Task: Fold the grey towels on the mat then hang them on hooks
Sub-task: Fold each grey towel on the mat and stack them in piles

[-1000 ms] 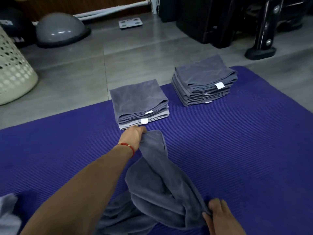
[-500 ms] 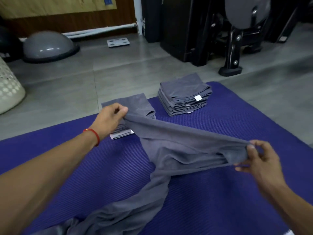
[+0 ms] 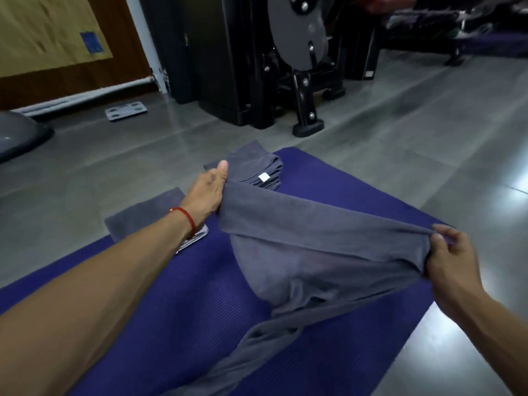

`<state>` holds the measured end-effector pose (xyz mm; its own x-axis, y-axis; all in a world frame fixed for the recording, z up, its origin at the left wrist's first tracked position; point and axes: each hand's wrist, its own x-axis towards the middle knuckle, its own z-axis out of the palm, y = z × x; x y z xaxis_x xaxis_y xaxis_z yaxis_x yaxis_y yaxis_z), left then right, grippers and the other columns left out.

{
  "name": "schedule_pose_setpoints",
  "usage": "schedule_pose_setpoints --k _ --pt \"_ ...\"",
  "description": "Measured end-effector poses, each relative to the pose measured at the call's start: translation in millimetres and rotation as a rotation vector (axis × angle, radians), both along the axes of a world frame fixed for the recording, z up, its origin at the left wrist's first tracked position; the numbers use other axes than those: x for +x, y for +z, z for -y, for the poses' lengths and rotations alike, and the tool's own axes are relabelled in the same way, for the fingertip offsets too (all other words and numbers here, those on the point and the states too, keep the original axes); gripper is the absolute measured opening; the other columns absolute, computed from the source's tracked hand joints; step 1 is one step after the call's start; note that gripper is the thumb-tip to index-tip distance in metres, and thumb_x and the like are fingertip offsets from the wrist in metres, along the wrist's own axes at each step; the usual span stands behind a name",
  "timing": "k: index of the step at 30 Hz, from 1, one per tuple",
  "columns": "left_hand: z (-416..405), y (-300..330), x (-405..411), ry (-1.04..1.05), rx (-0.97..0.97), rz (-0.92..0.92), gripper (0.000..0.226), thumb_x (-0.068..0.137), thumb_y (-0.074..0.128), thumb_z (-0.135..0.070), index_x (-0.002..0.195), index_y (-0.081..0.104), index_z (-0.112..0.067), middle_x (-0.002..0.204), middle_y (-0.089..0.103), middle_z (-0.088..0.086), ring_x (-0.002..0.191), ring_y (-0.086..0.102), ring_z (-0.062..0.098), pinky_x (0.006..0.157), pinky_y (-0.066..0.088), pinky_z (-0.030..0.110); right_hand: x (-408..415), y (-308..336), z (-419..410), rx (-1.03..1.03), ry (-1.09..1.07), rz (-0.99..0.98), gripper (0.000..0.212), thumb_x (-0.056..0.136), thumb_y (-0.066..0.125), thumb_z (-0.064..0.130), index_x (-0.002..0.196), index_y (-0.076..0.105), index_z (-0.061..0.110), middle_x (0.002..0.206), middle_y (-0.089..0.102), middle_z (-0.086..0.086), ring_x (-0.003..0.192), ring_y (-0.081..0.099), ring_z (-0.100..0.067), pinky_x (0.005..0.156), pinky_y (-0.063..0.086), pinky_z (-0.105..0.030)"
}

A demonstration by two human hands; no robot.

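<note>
The left hand (image 3: 210, 190) and right hand (image 3: 448, 255) each pinch an end of the grey towel (image 3: 314, 241), stretched sideways above the mat (image 3: 177, 310).

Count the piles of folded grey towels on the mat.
2. One folded pile sits at the mat's far edge, beyond the left hand. A second pile lies nearer, partly hidden under the left forearm. Others may be out of frame.
</note>
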<state>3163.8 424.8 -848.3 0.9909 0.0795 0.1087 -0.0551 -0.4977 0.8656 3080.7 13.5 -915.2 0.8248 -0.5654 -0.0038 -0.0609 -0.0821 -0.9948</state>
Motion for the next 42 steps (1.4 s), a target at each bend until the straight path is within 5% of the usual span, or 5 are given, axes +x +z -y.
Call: schedule_pose_setpoints --k 13,29,33,37,42 --pt "51.2 -167.3 -49.7 0.200 -0.538 -0.672 0.055 0.094 0.067 -0.008 0.143 0.043 0.003 0.086 0.075 0.006 0.063 0.066 0.007 0.054 0.055 0.021 -39.1 -118.2 1.9 0.104 0.099 -0.448 0.017 0.087 0.080 0.020 0.093 0.070 0.008 0.088 0.074 -0.016 0.077 0.069 -0.027 0.078 0.059 -0.045" --pt "84.9 -181.6 -4.4 0.405 -0.347 -0.705 0.038 0.106 0.045 -0.041 0.099 0.067 -0.009 0.098 0.071 0.011 0.093 0.068 0.024 0.072 0.058 0.034 -30.8 -138.1 30.1 -0.127 -0.018 -0.467 0.020 0.106 0.050 0.016 0.095 0.067 0.011 0.083 0.070 -0.011 0.066 0.070 -0.027 0.058 0.062 -0.036" --pt "78.6 -184.1 15.8 0.387 -0.097 -0.568 0.026 0.099 0.055 -0.040 0.091 0.065 -0.018 0.104 0.070 0.016 0.089 0.066 0.029 0.079 0.058 0.041 -21.9 -140.8 33.1 -0.254 -0.062 -0.392 0.018 0.106 0.045 0.021 0.101 0.062 0.017 0.087 0.068 -0.007 0.075 0.067 -0.032 0.071 0.060 -0.047" --pt "93.7 -134.6 43.3 0.366 -0.019 -0.345 0.025 0.101 0.053 -0.026 0.078 0.054 -0.018 0.073 0.053 0.011 0.059 0.048 0.026 0.042 0.044 0.026 0.4 -135.9 39.8 -0.132 -0.226 -0.407 0.021 0.106 0.043 0.021 0.100 0.061 0.011 0.085 0.068 -0.017 0.073 0.067 -0.038 0.067 0.056 -0.043" --pt "90.6 -75.6 103.9 0.116 0.730 0.023 0.020 0.103 0.043 -0.037 0.101 0.056 -0.022 0.102 0.068 0.022 0.096 0.063 0.046 0.076 0.049 0.046 33.7 -117.4 54.7 0.082 -0.205 -0.293 0.023 0.103 0.052 0.021 0.095 0.069 0.008 0.080 0.066 -0.012 0.062 0.056 -0.025 0.048 0.044 -0.028"
